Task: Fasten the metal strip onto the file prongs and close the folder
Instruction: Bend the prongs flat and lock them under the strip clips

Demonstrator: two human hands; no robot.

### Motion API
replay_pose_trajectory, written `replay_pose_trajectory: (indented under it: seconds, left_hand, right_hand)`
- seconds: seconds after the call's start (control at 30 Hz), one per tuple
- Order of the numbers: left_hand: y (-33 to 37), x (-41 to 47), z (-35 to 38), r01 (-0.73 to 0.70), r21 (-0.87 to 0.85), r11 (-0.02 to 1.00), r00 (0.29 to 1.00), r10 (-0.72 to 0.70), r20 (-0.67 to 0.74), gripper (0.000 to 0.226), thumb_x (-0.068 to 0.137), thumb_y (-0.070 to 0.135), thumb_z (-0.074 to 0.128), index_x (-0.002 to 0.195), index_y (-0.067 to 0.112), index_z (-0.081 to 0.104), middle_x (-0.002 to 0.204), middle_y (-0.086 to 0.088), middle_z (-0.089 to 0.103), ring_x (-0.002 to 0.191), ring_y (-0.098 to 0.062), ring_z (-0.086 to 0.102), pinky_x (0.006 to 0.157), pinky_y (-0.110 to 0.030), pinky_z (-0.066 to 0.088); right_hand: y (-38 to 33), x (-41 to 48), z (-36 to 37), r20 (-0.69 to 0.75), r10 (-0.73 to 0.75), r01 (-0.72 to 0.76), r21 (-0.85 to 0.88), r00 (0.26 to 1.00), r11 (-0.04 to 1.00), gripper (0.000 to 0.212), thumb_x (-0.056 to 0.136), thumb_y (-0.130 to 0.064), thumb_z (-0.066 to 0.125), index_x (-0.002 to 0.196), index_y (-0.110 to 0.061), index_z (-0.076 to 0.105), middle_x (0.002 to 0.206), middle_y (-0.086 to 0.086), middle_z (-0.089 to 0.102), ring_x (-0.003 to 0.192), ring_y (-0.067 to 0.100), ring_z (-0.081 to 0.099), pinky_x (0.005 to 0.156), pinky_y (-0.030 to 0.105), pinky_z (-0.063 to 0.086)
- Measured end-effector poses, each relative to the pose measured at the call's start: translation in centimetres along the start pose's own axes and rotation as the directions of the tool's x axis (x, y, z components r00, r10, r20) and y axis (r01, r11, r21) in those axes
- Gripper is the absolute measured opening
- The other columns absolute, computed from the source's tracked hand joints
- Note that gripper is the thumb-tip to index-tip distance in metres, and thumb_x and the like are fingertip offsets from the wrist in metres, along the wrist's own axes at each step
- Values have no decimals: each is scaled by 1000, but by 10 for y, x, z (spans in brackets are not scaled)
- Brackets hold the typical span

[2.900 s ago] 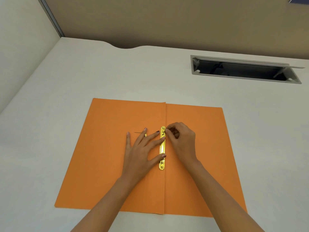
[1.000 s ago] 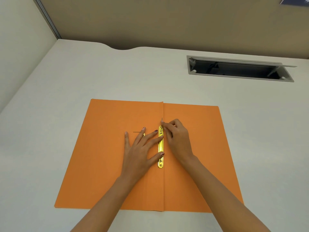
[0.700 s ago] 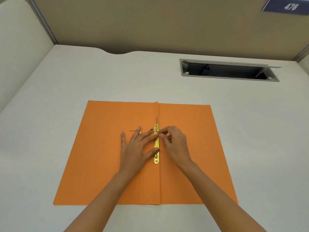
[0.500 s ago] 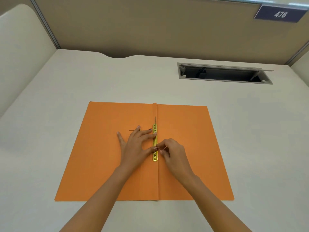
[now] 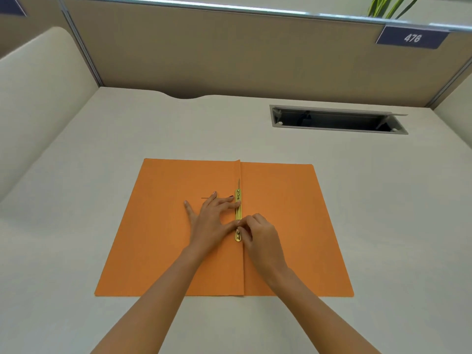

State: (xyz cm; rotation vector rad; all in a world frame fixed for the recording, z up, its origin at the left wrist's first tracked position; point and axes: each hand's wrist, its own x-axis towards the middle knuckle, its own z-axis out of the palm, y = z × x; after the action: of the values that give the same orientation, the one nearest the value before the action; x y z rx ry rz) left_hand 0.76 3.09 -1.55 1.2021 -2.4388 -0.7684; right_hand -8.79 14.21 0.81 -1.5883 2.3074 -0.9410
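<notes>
Open orange folder (image 5: 281, 226) laid flat at frame centre, metal strip (image 5: 238, 213) pressed by flat, spread left hand (image 5: 212, 221), lower end pinched by right hand (image 5: 260, 236)

A single head-worn camera looks forward and steeply down from close above the desk (image 5: 76, 226), facing the partition wall (image 5: 229, 54) behind it.
</notes>
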Motion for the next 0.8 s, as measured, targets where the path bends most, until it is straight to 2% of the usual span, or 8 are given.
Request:
replay_pose_trajectory:
  seconds: [0.17,0.4,0.63,0.8]
  left_hand:
    - [1,0,0,2,16,1000,1000,-2,2,45,76,61,61,120,52,55,136,29,48,144,-5,19,107,-65,-18]
    - [1,0,2,2,16,1000,1000,-2,-16,44,75,60,63,118,50,57,135,28,49,144,-6,20,107,-68,-16]
    - [-1,0,4,-5,29,1000,999,6,-32,42,76,60,62,117,50,57,134,28,49,144,-5,19,107,-66,-18]
    - [-1,-1,5,-6,26,1000,999,7,-44,40,79,58,59,118,51,56,135,28,49,144,-6,20,107,-66,-19]
  right_hand:
    - [9,-8,-10,52,-94,96,-44,994,994,14,94,-8,56,98,-2,68,93,10,62,78,26,61,67,40,51]
    - [11,-14,-11,28,-258,258,-211,966,943,8,83,1,68,76,-4,67,73,8,63,62,24,61,50,34,52]
    - [2,-15,-4,-32,-233,215,-278,972,936,19,72,7,76,67,-7,63,65,5,59,52,19,54,43,26,43]
    - [-13,-12,0,-36,-212,189,-325,977,927,23,62,8,81,67,-6,64,64,4,60,50,17,55,42,22,38]
